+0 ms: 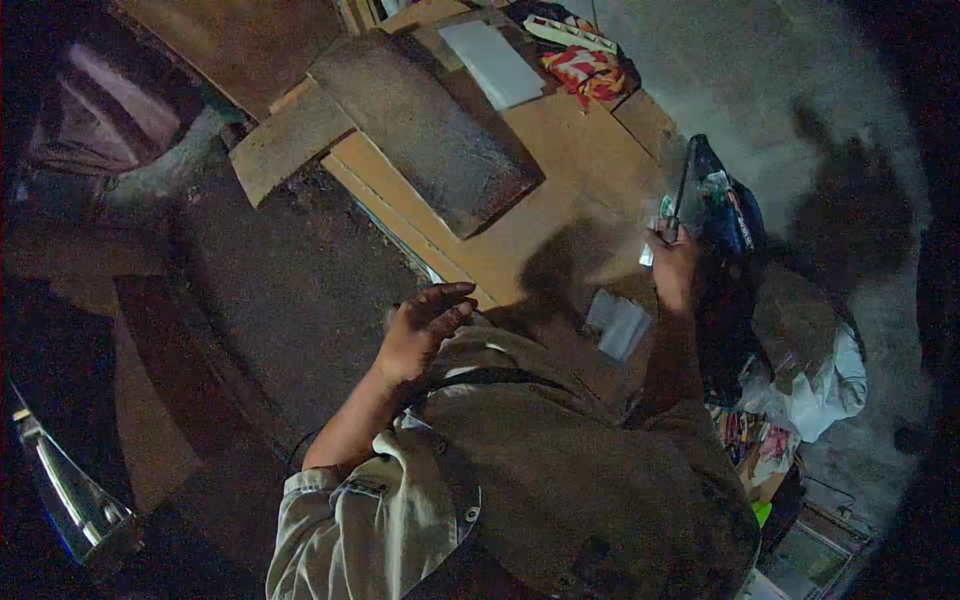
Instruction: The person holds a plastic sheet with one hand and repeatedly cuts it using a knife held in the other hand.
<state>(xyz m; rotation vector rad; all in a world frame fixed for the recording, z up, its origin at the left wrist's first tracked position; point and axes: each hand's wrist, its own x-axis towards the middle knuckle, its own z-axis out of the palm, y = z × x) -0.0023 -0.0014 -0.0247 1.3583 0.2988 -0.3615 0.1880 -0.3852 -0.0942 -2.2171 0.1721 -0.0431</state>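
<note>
In the view from my head, I look down on my two hands, my shirt and the floor around me. My right hand point(678, 268) is closed around the lower end of a dark thin rod point(685, 180), which points away from me and leans a little to the right. Just beside these fingers, on their left, there is a small clear packet point(647, 240); whether I also hold it, I cannot tell. The rod is seen in front of the left edge of a black bag point(738, 225). My left hand point(415, 335) is well apart from the right one, in front of my body; its fingers are half bent and somewhat spread, and I see nothing in its grip. Beyond this hand lies a large brown board point(575, 165), and on it rests a darker sheet point(425, 130), placed aslant. At the far end of the board there are a white flat piece point(492, 65), a red and yellow cloth point(587, 75) and a white power strip point(570, 34). Between my body and my right forearm is a translucent packet point(620, 325). To the right of this forearm, a white plastic bag point(828, 390) lies crumpled, near some mixed colourful items point(745, 440).
</note>
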